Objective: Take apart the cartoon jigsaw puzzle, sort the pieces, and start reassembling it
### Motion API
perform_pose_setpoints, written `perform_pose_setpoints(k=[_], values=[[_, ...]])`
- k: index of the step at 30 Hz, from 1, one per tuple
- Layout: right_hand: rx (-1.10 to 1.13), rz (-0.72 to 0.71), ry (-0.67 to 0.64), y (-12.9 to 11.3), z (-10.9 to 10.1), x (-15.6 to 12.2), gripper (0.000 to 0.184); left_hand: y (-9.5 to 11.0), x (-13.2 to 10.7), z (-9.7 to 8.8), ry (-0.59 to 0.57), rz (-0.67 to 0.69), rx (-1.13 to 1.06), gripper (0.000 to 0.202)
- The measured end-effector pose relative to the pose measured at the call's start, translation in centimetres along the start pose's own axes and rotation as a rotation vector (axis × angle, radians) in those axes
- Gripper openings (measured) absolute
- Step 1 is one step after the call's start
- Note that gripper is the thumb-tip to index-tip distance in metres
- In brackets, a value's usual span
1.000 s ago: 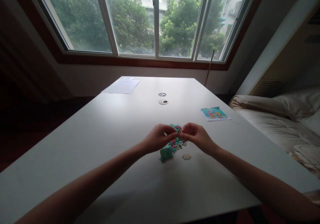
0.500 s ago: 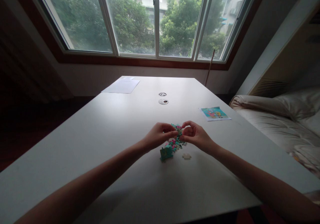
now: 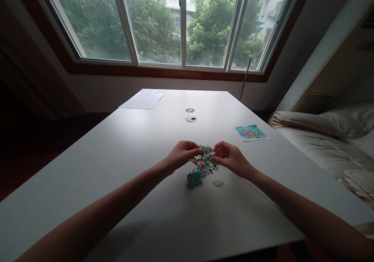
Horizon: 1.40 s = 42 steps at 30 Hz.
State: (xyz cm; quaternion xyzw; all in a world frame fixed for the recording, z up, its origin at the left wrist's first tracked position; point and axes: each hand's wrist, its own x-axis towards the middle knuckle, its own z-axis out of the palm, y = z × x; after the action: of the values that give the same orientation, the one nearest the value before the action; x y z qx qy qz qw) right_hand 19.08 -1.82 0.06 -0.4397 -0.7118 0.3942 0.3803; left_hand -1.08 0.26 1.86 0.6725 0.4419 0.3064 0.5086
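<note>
On one white surface (image 3: 122, 145), two papers (image 3: 140, 101) lay far left. Next, one left hand (image 3: 182, 153) had its grip pinched, contents impossible to tell. Two discs (image 3: 191, 119) lay beyond one teal clump (image 3: 194, 179), one heap of puzzle pieces (image 3: 206, 164), uncountable, between the hands, and one pale piece (image 3: 217, 183). One right hand (image 3: 232, 159) curled its grip, contents equally unclear. One coloured picture (image 3: 252, 132) lay farthest right.

I observe both bare forearms (image 3: 122, 201) extended, converging; bare left hand (image 3: 182, 153) and bare right hand (image 3: 232, 159) apart, fingers (image 3: 191, 144) bent toward thumbs (image 3: 219, 160).
</note>
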Motion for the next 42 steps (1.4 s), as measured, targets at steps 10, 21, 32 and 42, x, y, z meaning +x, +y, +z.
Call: perform_pose_setpoints(k=[10,21,32,42], values=[[-0.509,-0.171,-0.003,0.7,-1.7,0.4,0.016,-1.0,0.2,-1.8,0.051,0.238,0.727,0.023],[-0.605,-0.199,-0.645,-0.6,-1.8,0.0,0.029,0.9,-1.9,-1.0,-0.336,0.058,1.095,0.036],[-0.601,-0.279,-0.583,-0.9,-1.5,0.0,0.016,1.0,-2.1,-0.9,-0.368,0.097,1.113,0.026],[-0.608,-0.172,-0.129,0.5,-1.6,0.3,0.018,0.7,-1.1,-1.7,-0.423,0.089,0.774,0.009]])
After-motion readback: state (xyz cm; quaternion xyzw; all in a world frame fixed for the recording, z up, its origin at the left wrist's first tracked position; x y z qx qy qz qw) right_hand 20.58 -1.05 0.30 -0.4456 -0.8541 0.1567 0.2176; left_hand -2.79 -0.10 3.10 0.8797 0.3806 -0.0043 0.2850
